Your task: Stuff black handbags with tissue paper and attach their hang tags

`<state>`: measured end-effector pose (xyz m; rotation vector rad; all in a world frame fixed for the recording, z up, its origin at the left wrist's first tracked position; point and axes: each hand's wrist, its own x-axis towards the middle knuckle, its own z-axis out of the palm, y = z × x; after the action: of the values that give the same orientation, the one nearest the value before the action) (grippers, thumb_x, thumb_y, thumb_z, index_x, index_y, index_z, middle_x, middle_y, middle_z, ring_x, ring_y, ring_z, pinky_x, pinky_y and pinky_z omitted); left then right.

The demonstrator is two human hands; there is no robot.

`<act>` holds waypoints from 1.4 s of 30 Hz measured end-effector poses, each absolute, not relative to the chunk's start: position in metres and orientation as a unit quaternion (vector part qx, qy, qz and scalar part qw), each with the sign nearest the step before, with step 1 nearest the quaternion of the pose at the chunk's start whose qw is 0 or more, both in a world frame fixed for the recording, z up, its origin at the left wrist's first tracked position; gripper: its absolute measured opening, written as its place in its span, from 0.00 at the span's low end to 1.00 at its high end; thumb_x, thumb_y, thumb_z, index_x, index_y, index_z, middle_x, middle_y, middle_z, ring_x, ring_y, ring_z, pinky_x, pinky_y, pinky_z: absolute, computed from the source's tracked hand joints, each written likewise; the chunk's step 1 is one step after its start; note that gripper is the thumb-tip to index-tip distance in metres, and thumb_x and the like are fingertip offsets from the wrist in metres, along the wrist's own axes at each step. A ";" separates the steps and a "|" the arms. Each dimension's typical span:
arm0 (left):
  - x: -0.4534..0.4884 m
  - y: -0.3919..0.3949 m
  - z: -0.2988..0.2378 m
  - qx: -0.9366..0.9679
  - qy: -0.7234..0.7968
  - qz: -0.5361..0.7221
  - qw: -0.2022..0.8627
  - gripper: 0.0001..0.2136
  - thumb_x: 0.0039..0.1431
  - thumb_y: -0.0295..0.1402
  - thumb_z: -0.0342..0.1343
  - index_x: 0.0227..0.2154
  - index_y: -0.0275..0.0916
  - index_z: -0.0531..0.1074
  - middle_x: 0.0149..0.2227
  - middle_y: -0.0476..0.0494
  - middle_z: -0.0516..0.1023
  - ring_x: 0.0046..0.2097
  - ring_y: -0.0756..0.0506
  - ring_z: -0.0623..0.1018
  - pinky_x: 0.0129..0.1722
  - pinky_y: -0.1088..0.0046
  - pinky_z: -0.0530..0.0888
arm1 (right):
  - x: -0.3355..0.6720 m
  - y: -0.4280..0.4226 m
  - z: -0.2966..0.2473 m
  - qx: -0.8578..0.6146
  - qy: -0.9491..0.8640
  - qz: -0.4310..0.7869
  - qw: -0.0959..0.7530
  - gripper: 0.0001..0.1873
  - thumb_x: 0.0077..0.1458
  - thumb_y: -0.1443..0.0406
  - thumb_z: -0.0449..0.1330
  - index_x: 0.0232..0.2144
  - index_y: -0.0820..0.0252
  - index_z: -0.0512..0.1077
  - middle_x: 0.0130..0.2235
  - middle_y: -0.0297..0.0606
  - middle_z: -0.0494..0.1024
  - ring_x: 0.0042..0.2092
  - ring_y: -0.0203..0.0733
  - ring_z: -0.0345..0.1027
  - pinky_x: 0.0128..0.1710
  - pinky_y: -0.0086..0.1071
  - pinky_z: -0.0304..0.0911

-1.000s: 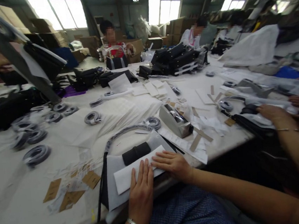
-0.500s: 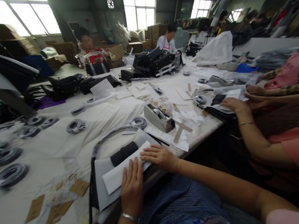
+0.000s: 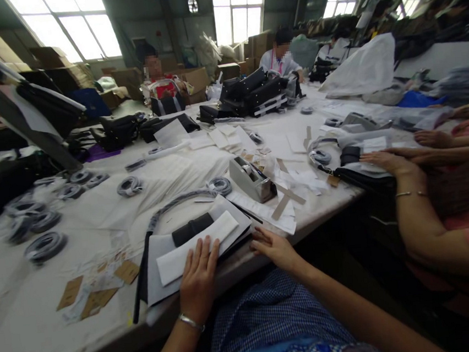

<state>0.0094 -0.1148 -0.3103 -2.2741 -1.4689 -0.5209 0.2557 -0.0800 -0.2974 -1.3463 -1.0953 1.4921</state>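
My left hand [image 3: 198,269] lies flat, fingers stretched out, on a folded white sheet [image 3: 172,267]. Beneath that is a larger pale grey sheet [image 3: 156,286], spread over a flat black bag [image 3: 234,250] at the table's front edge. A black band [image 3: 192,229] crosses the grey sheet just above the white one. From the bag's far left side, a plastic-wrapped handle [image 3: 171,206] curves towards a wrapped grey coil [image 3: 219,186]. My right hand [image 3: 275,248] is beside the bag's right corner, fingers slightly bent and apart, with nothing visible in them.
A grey tape dispenser [image 3: 252,181] stands behind the bag, near grey cardboard strips [image 3: 289,199]. Brown cards [image 3: 98,301] and wrapped coils [image 3: 46,247] lie to the left. At right, a co-worker's hand [image 3: 388,162] rests on another black bag. Black bags [image 3: 251,91] are piled further back.
My right hand has left the white sheet and moved right to the bag's corner. My left hand stays flat on the sheet. The camera view has swung slightly left.
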 end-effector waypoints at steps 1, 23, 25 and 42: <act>0.009 -0.115 -0.311 -0.810 -0.521 -0.188 0.193 0.28 0.65 0.19 0.40 0.67 0.40 0.49 0.67 0.41 0.57 0.67 0.41 0.58 0.64 0.58 0.61 | 0.255 -0.075 -0.295 -0.537 -0.415 0.608 0.412 0.32 0.47 0.58 0.67 0.54 0.58 0.69 0.54 0.45 0.75 0.49 0.49 0.74 0.47 0.41 0.71; 0.004 -0.114 -0.313 -0.754 -0.547 -0.278 0.234 0.30 0.65 0.34 0.50 0.67 0.35 0.48 0.65 0.34 0.61 0.66 0.37 0.61 0.62 0.57 0.62 | 0.185 -0.085 -0.240 -0.344 -0.233 0.726 0.548 0.14 0.39 0.74 0.59 0.32 0.60 0.74 0.35 0.34 0.77 0.40 0.40 0.71 0.49 0.36 0.66; 0.001 -0.113 -0.311 -0.743 -0.550 -0.294 0.241 0.30 0.66 0.32 0.50 0.67 0.35 0.48 0.65 0.34 0.62 0.65 0.38 0.63 0.61 0.59 0.64 | 0.191 -0.083 -0.240 -0.332 -0.308 0.720 0.526 0.18 0.40 0.74 0.56 0.36 0.59 0.75 0.37 0.35 0.77 0.42 0.40 0.71 0.51 0.37 0.66; -0.036 -0.108 -0.322 -0.750 -0.490 -0.353 0.269 0.31 0.63 0.30 0.53 0.67 0.33 0.50 0.65 0.37 0.60 0.66 0.41 0.61 0.67 0.65 0.58 | 0.194 0.134 -0.268 -0.465 -0.838 0.200 0.205 0.18 0.47 0.76 0.61 0.40 0.54 0.77 0.46 0.40 0.79 0.47 0.49 0.74 0.50 0.38 0.66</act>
<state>-0.0360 -0.1077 -0.3225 -2.0212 -1.3222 -0.9519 0.1937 0.1337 -0.2676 -1.2950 -2.3349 0.5582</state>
